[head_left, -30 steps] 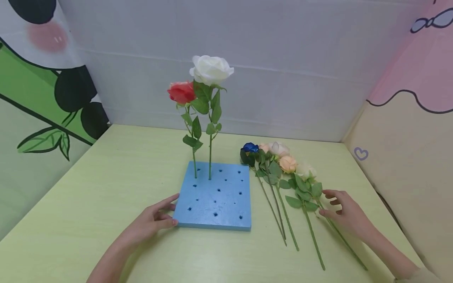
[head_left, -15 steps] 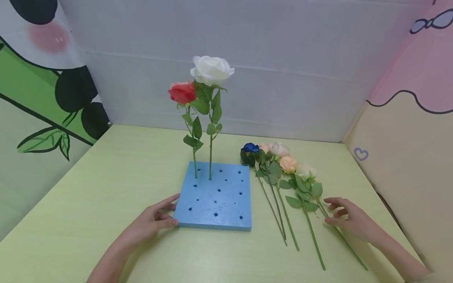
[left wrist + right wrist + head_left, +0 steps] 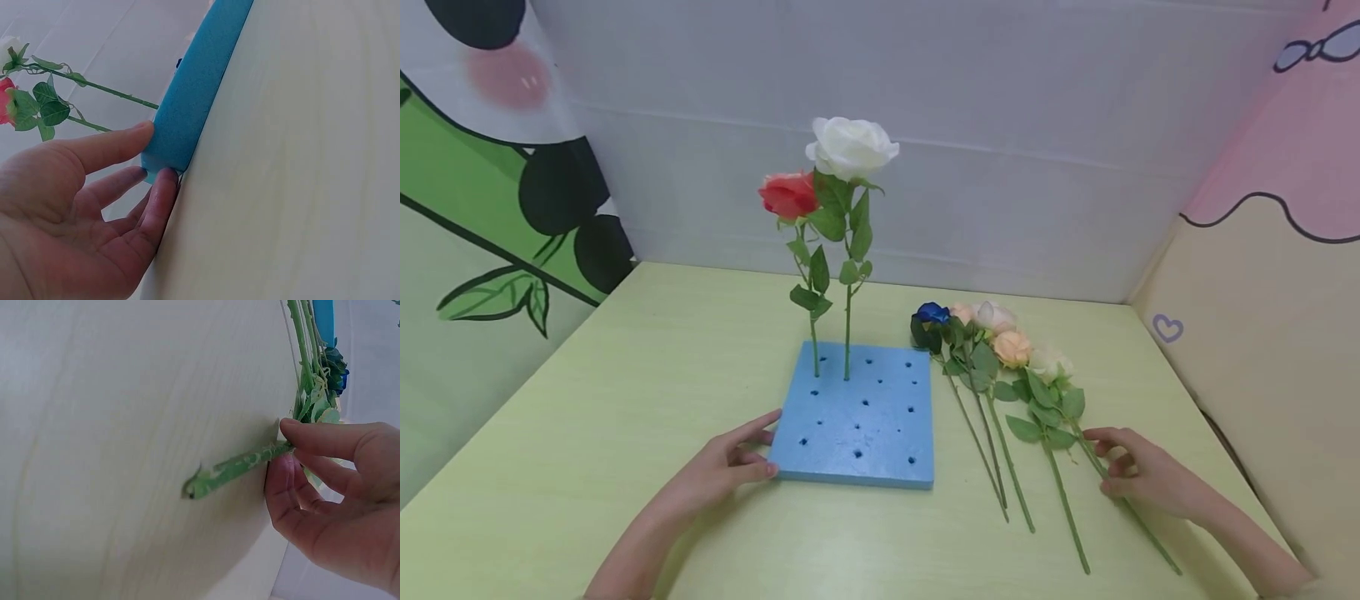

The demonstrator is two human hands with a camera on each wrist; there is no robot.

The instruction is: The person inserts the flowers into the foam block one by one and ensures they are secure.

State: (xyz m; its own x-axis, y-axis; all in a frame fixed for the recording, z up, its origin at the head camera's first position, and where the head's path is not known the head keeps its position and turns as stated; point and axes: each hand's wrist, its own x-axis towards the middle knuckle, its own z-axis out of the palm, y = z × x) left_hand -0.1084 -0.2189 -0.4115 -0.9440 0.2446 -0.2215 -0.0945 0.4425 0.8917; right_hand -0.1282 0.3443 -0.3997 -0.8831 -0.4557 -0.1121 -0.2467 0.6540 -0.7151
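Observation:
A blue block-like board (image 3: 838,417) with several holes lies on the table. In it stand a red rose (image 3: 788,196) and a white rose (image 3: 852,148), upright. My left hand (image 3: 718,471) holds the board's near left corner, the thumb on its front side in the left wrist view. At the right, my right hand (image 3: 1157,479) pinches the green stem (image 3: 240,467) of the rightmost cream rose (image 3: 1051,362) between thumb and fingers. That rose lies on the table, its cut end pointing towards me.
Left of the cream rose lie a peach rose (image 3: 1012,348), a pale pink rose (image 3: 995,317), a blue rose (image 3: 933,313) and other blooms, with stems crossing. A grey-white cloth (image 3: 1037,208) hangs behind the table (image 3: 587,417); painted panels stand at both sides.
My right hand has moved down along the cream rose's stem, towards me, and its thumb and fingers have closed on it. My left hand and the board have stayed put.

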